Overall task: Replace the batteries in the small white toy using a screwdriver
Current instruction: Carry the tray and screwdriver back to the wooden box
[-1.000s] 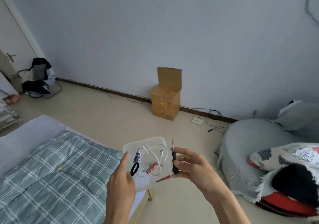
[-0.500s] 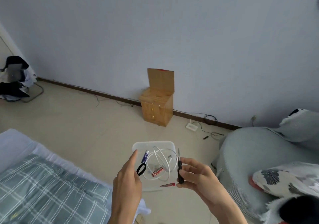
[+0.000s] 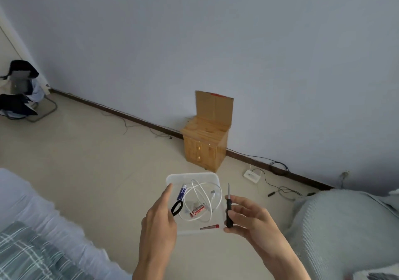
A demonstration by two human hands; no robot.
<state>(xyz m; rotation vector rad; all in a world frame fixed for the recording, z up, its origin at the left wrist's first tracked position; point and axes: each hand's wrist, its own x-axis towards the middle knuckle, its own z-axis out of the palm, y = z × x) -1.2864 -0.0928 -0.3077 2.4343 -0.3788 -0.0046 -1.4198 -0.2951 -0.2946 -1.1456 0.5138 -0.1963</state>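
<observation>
My left hand (image 3: 158, 219) holds a clear plastic tray (image 3: 190, 177) by its left edge, thumb along the rim. In the tray lie a blue battery (image 3: 181, 191), a red battery (image 3: 197, 210), another red battery (image 3: 209, 227) at the near edge, a coiled white cable (image 3: 207, 199) and a black loop (image 3: 177, 207). My right hand (image 3: 252, 221) grips a small black-handled screwdriver (image 3: 228, 207) upright beside the tray's right edge, tip pointing up. No white toy is in view.
A small wooden cabinet (image 3: 205, 148) with a cardboard flap stands against the wall. A white power strip (image 3: 251, 176) and cables lie on the floor. A bed with a plaid cover (image 3: 26, 256) is at lower left, a grey cushion (image 3: 345, 225) at right, a chair with clothes (image 3: 20, 91) far left.
The view has swung away from the bed toward the floor and wall. Both hands keep their hold on the tray and the screwdriver, with the same spacing between them.
</observation>
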